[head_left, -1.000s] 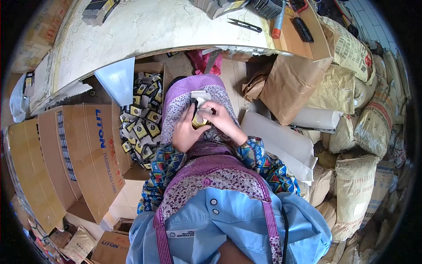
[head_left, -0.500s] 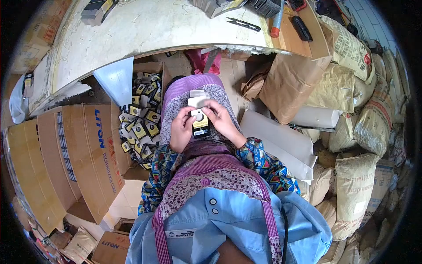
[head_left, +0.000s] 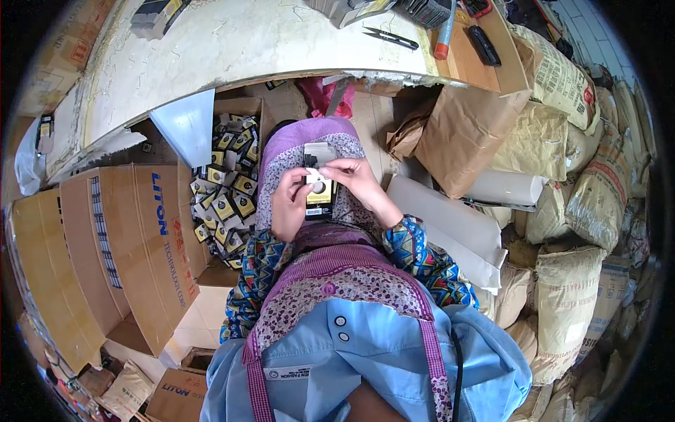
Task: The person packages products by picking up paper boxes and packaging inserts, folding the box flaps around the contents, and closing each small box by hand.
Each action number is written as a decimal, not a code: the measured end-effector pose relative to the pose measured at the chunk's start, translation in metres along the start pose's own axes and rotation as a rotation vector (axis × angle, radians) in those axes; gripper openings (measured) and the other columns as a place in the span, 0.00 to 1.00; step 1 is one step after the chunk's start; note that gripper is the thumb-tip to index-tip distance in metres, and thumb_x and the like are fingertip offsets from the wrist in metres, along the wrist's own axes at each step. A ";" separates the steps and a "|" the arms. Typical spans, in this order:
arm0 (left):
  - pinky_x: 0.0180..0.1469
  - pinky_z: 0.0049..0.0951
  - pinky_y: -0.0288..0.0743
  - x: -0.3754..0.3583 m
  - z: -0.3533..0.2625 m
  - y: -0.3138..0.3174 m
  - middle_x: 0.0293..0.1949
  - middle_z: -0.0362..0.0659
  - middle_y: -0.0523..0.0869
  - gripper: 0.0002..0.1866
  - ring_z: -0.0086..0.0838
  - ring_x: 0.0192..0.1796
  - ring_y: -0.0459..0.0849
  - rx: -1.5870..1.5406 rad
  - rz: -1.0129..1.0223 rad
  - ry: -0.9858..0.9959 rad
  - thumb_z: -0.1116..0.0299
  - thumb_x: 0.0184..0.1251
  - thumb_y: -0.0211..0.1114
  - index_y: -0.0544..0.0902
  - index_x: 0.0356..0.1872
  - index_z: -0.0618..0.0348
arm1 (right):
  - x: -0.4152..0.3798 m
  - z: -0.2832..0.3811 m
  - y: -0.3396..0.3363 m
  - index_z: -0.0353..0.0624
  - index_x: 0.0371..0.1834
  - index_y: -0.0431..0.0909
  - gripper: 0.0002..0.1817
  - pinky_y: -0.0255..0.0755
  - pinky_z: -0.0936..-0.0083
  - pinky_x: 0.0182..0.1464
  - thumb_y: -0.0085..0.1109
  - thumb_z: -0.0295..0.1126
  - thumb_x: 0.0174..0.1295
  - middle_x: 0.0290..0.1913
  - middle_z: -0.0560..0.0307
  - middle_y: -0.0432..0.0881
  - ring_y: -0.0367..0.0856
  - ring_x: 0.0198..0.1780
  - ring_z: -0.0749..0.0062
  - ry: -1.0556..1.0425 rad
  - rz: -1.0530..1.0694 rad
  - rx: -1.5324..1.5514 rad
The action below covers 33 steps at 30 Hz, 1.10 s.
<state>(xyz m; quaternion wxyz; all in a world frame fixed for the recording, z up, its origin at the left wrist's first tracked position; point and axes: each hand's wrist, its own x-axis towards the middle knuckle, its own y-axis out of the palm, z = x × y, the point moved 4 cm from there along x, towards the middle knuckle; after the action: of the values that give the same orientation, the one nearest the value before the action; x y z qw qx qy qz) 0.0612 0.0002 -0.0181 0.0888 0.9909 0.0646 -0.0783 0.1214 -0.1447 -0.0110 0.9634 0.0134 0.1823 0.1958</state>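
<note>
Over my lap I have a small black, yellow and white printed card (head_left: 320, 199) with a pale round spot in its upper half and a barcode near the bottom. My left hand (head_left: 290, 205) grips the card along its left side, thumb and fingers bent round the edge. At the top edge, my right hand (head_left: 357, 184) pinches with thumb and forefinger, its other fingers curled. Just beyond, a stack of pale and dark cards (head_left: 320, 152) lies on the purple flowered apron (head_left: 281, 151), partly hidden by my fingers.
On my left stands a box heaped with similar cards (head_left: 228, 204), beside a large open carton (head_left: 151, 239). Ahead, the worn white table (head_left: 267, 49) holds thread snips (head_left: 391, 37) and card stacks. Paper rolls (head_left: 450, 225) and full sacks (head_left: 573, 302) crowd my right.
My right hand has moved from the card's middle up to its top edge. The pale piece that was above the card has dropped out of sight, and the stack behind shows more.
</note>
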 end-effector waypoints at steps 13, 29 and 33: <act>0.43 0.39 0.78 -0.011 -0.062 -0.066 0.41 0.54 0.81 0.13 0.47 0.43 0.82 1.158 -0.381 0.354 0.70 0.57 0.64 0.77 0.42 0.65 | 0.000 -0.035 0.007 0.41 0.35 0.79 0.15 0.58 0.67 0.48 0.67 0.33 0.43 0.40 0.54 0.73 0.71 0.44 0.59 -0.365 -0.155 -1.397; 0.38 0.36 0.75 -0.003 0.011 -0.007 0.33 0.60 0.82 0.18 0.48 0.36 0.83 0.575 -0.041 0.222 0.75 0.64 0.56 0.69 0.56 0.64 | -0.011 -0.018 0.005 0.39 0.43 0.73 0.08 0.67 0.78 0.50 0.55 0.28 0.62 0.40 0.58 0.77 0.73 0.44 0.77 -0.166 -0.162 -0.220; 0.43 0.22 0.73 -0.002 -0.002 0.004 0.39 0.47 0.82 0.17 0.24 0.41 0.81 0.065 -0.025 0.033 0.81 0.65 0.51 0.70 0.55 0.64 | -0.014 -0.005 0.015 0.39 0.50 0.72 0.12 0.66 0.79 0.53 0.48 0.31 0.67 0.44 0.57 0.76 0.73 0.46 0.75 -0.230 -0.085 -0.177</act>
<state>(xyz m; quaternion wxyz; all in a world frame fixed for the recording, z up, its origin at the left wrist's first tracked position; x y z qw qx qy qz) 0.0604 -0.0035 -0.0157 0.0546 0.9935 0.0759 -0.0650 0.1015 -0.1362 -0.0097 0.9828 -0.0570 0.0531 0.1674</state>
